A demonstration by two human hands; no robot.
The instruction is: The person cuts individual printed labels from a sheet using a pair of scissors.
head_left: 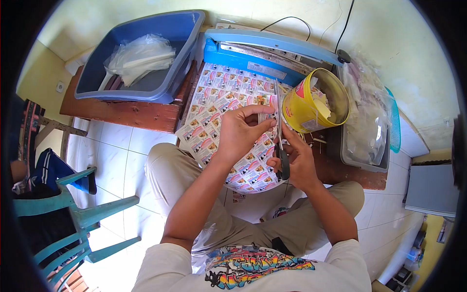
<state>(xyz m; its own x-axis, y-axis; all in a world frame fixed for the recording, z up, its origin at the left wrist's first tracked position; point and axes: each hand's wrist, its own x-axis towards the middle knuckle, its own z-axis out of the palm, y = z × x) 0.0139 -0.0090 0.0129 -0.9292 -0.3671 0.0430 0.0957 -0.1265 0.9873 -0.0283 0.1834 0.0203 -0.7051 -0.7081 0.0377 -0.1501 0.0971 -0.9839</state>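
Note:
Sheets of printed labels lie spread in front of me, under both hands. My left hand pinches a small stack of labels between thumb and fingers. Scissors with black handles are in my right hand, its fingers around the handles. The blades point away from me and lie right beside the label stack. Just beyond my right hand a yellow tub lies tilted, its opening facing right, with pale pieces inside.
A blue sealing machine stands behind the sheets. At the back left is a blue basin with plastic bags. On the right, a grey bin holds clear bags. A green chair stands at the left.

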